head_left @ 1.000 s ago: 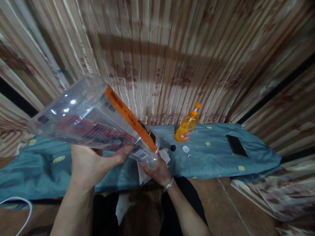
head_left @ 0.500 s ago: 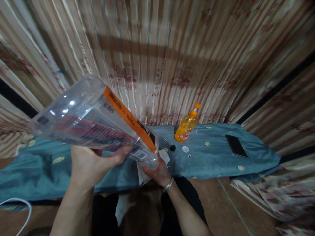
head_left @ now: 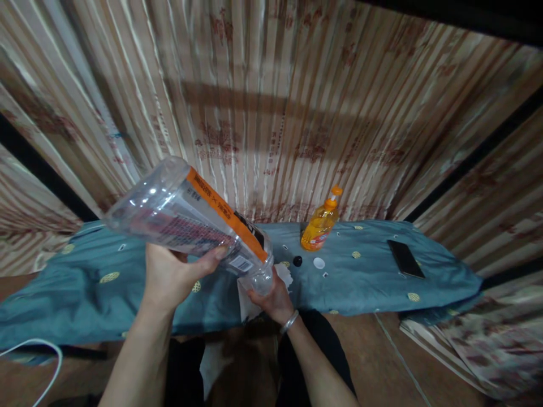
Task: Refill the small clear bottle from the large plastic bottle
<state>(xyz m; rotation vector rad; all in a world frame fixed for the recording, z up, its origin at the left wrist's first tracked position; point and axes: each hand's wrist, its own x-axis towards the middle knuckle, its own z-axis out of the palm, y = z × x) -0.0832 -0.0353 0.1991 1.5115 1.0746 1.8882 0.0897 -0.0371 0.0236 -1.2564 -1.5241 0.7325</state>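
**Entry: clear bottle point(head_left: 169, 217), large, plastic, held above the table's near edge.**

- Position: tilted, base up toward 10 o'clock, neck down toward 4 o'clock, over the blue cloth point(head_left: 373, 277).
- Left hand point(head_left: 169, 277): under the body, fingers and thumb wrapped around the lower side.
- Right hand point(head_left: 271, 297): at the mouth end, fingers curled on bunched white paper point(head_left: 247, 299). Contact with the neck itself cannot be told. Bracelet point(head_left: 289, 321) on the wrist.
- Edges and room: the cloth's near edge runs just under both hands. Open cloth lies between the neck and the black cap point(head_left: 297, 261). A white disc point(head_left: 319, 263) lies just beside the cap, and the orange bottle point(head_left: 320, 226) stands at 1 o'clock by the curtain point(head_left: 275, 113). Phone point(head_left: 405, 258) well apart at 3 o'clock. White cable point(head_left: 38, 350) at 8 o'clock.
- Change from half a second ago: the bottle sits nearer frame centre and looks smaller. Both grips are unchanged, and the table items keep their arrangement.
- Writing: orange stripe point(head_left: 224, 217) with dark characters, dense print and a barcode sticker, all too small to read.
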